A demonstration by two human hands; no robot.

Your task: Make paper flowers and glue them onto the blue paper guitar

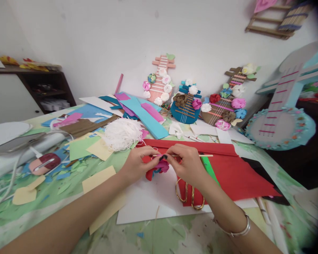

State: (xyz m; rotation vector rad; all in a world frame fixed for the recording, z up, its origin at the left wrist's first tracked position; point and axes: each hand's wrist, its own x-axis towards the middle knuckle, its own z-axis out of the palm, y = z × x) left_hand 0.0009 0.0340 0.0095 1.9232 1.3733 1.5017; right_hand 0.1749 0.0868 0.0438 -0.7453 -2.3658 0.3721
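Note:
My left hand (141,160) and my right hand (185,160) meet over a white sheet (140,208). Both pinch a thin wooden stick (207,155), held level, with thumbs and fingertips almost touching near its left end. Whatever small bit of paper sits between the fingertips is mostly hidden. Just below the fingers are crumpled magenta, red and blue paper pieces (163,166); whether they are held or lying there, I cannot tell. Scissors with gold handles (193,195) lie under my right wrist, on a wide red crepe paper sheet (233,176). A bright green strip (210,170) crosses the red sheet.
A heap of white shredded strands (123,134), coloured paper sheets (145,114) and scraps (82,148) cover the left side. Paper-flowered instrument models (184,109) lean on the wall; a larger one (278,120) stands right. A phone (18,143) and cables lie far left.

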